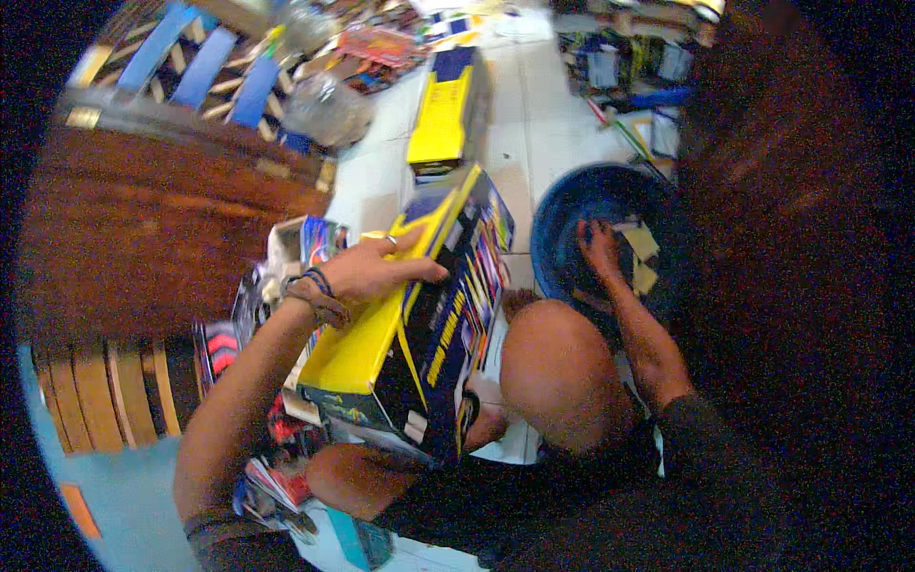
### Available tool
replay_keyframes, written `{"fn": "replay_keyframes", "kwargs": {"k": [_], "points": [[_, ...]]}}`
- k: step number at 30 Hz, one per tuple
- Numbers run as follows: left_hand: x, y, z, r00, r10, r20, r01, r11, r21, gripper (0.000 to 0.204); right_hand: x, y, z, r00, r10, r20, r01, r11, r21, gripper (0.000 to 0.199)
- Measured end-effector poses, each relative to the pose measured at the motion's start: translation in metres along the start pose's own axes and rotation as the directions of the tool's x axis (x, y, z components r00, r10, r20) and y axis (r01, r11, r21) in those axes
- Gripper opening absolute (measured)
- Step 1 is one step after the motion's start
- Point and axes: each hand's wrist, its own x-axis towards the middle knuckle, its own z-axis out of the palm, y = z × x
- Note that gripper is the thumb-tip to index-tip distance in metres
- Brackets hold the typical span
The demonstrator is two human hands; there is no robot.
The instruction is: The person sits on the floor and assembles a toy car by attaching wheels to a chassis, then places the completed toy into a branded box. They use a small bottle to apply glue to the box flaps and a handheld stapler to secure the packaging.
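Two hands, one large box, one basin

Partly hidden: the right side of the view is dark and blurred; the lower end of the yellow and dark blue box [419, 324] is cut off behind the person's knee, and the litter of packages beneath it is hard to make out.

Box: in the person's lap, tilted, long axis running from lower left up toward upper right, yellow face turned left.

Left hand [367, 272]: fingers curled over the box's upper yellow edge, gripping it.

Right hand [600, 246]: inside the dark blue basin [562, 214], fingers bent down among pale card scraps [640, 250], possibly touching one; whether they grip anything cannot be told.
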Motion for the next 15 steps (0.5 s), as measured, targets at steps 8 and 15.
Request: {"fn": "replay_keyframes", "kwargs": {"k": [8,15], "points": [[-0.106,-0.074,0.035,0.964,-0.110,0.241,0.112,0.994,0.007,0.109,-0.029,0.006,0.048,0.906,-0.394,0.156,0.423,0.825,-0.374,0.041],[-0.126,-0.172,0.079,0.924,-0.177,0.340,0.198,0.980,-0.030,0.107,-0.083,-0.136,0.032,0.984,-0.176,-0.007,0.165,0.937,-0.308,0.047]]}}
